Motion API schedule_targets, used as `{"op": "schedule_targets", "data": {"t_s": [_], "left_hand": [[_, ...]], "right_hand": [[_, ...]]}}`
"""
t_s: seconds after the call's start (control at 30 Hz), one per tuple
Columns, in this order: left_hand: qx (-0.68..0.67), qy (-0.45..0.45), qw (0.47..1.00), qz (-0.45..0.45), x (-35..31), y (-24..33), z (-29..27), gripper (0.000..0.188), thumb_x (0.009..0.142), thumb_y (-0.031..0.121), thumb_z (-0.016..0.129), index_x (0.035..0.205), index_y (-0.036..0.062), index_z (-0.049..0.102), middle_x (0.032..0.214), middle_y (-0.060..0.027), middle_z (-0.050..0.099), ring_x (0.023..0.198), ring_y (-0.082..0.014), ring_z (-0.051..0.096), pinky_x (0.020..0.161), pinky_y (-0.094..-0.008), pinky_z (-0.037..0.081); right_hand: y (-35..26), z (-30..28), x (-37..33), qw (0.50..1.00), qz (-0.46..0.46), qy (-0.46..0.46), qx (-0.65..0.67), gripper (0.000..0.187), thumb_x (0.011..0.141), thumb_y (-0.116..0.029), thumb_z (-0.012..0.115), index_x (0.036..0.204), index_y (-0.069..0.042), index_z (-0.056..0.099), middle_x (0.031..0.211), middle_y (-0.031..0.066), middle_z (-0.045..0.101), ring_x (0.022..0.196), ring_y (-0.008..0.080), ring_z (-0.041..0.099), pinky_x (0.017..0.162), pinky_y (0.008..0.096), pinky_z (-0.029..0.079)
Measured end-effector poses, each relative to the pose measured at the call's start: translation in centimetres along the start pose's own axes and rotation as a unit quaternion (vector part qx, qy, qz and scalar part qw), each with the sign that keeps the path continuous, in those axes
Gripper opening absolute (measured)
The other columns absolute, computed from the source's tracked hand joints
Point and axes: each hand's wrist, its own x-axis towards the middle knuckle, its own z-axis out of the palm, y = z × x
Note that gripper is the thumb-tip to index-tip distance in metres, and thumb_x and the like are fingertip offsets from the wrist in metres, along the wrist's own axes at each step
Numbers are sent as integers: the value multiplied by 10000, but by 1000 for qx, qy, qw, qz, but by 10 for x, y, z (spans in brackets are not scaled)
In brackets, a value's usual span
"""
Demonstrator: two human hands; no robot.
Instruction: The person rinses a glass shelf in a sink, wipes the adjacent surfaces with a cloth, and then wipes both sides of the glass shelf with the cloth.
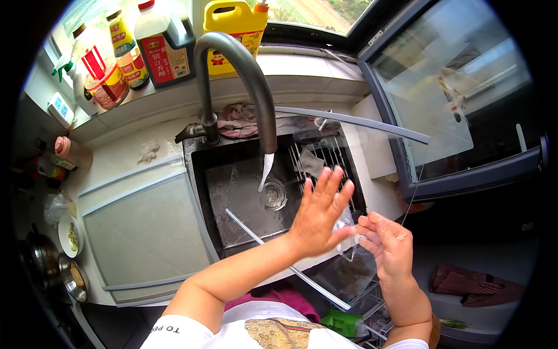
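Over the right side of the black sink, my left hand is open, with its fingers spread and holding nothing. Just right of it, my right hand is closed in a pinch; what its fingertips hold, if anything, is too small to make out. A thin dark line drops from the end of a grey strip to behind that hand. Something clear and plastic-like shows between the hands. Water runs from the dark curved faucet. A pale strip slants across the sink's front edge.
A grey-framed mesh screen lies on the left counter. An open window sash juts in at right. Bottles and a yellow jug line the sill. A plate and metal bowl stand far left. A cloth lies behind the sink.
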Motion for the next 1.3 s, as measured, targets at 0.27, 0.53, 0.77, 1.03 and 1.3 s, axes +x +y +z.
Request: {"op": "schedule_targets", "data": {"t_s": [0.27,0.53,0.77,1.03,1.3], "left_hand": [[-596,409,517,-458,-26,-131,-5,263,957,312,508,900,63,570,769,-37,555,657,-161,555,620,-296,473],[-95,158,974,-130,24,-18,11,318,907,220,576,1177,53,562,1153,-143,570,1124,-272,514,979,-413,380],[17,240,971,1,86,-81,12,345,857,244,630,1122,41,541,1155,-171,478,1108,-344,448,980,-428,345],[98,102,908,-395,-1,-214,-6,628,872,440,558,1356,72,397,1361,-201,408,1284,-344,374,1023,-500,316],[-182,-80,737,-646,-83,-238,-40,731,866,644,455,1217,7,526,1008,-191,646,865,-296,642,867,-487,444]], "right_hand": [[10,-7,-2,1000,-1,16,-5,332,915,-209,613,1116,55,615,999,148,674,891,216,672,733,286,553],[16,-11,0,1000,12,13,7,331,915,-203,615,1123,55,613,1001,144,675,887,217,673,735,293,552],[19,-3,-7,998,-53,0,-43,357,901,-203,629,1104,89,606,967,184,675,853,240,681,702,289,562],[27,-21,6,999,-40,11,-4,308,903,-159,612,1077,95,610,928,193,677,791,241,690,644,276,581],[-10,-83,10,999,31,12,33,299,918,-170,583,1066,89,606,925,227,675,770,271,700,602,320,606]]}}
